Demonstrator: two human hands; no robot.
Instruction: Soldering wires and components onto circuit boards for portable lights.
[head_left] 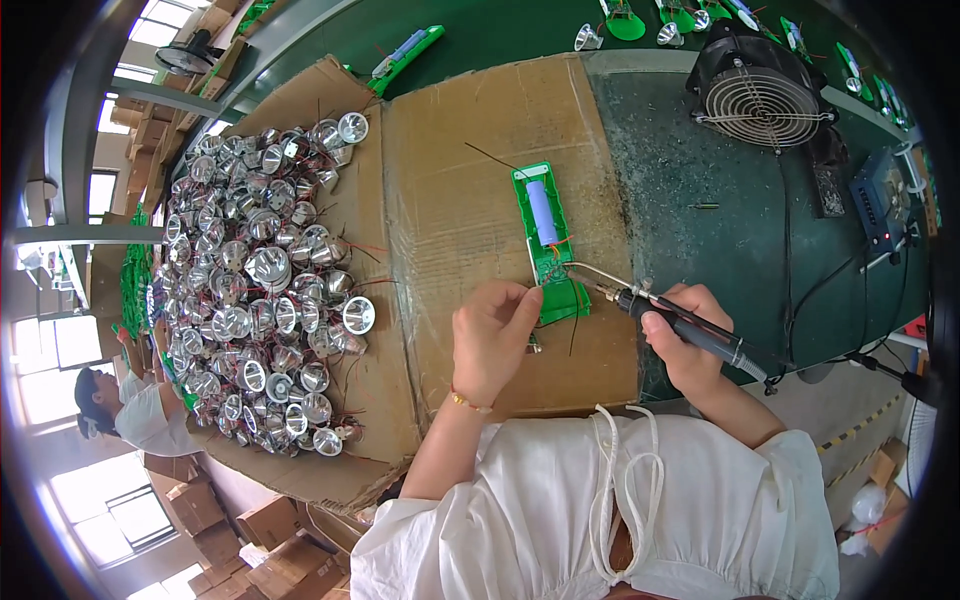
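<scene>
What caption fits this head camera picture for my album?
Right hand holds a soldering iron to a green casing steadied by the left hand, beside heaped silver reflectors.

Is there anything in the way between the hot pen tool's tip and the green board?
Nothing visible blocks it. The right hand holds the soldering iron, and its bent tip already reaches the green board near the thin wires. The left hand pinches at the board's lower edge, beside the tip, not across it.
</scene>
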